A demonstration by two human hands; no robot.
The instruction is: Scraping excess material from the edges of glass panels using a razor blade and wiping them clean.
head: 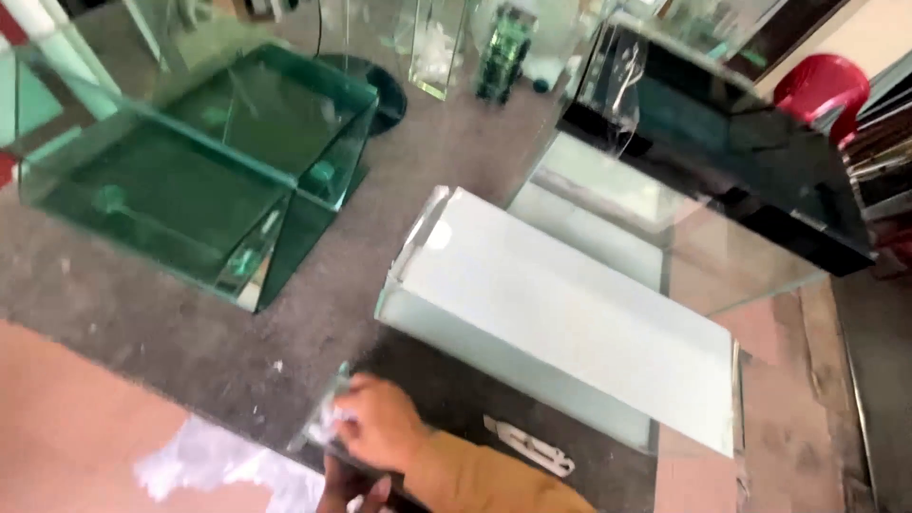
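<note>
At the near edge of the grey surface [190,323], the person's right hand [380,427] pressed a small white wad, prob. cloth or tissue [328,423], against the corner of a glass pane [313,427]; grip clenched on it. Left hand [356,494] barely showed below, so whether it was closed or released couldn't be told. Judged step: wiping the pane edge. Next move would call for steady pressure w/o slipping off. White-sided glass tank [560,313] lay just right; green glass tank [209,171] far left.
</note>
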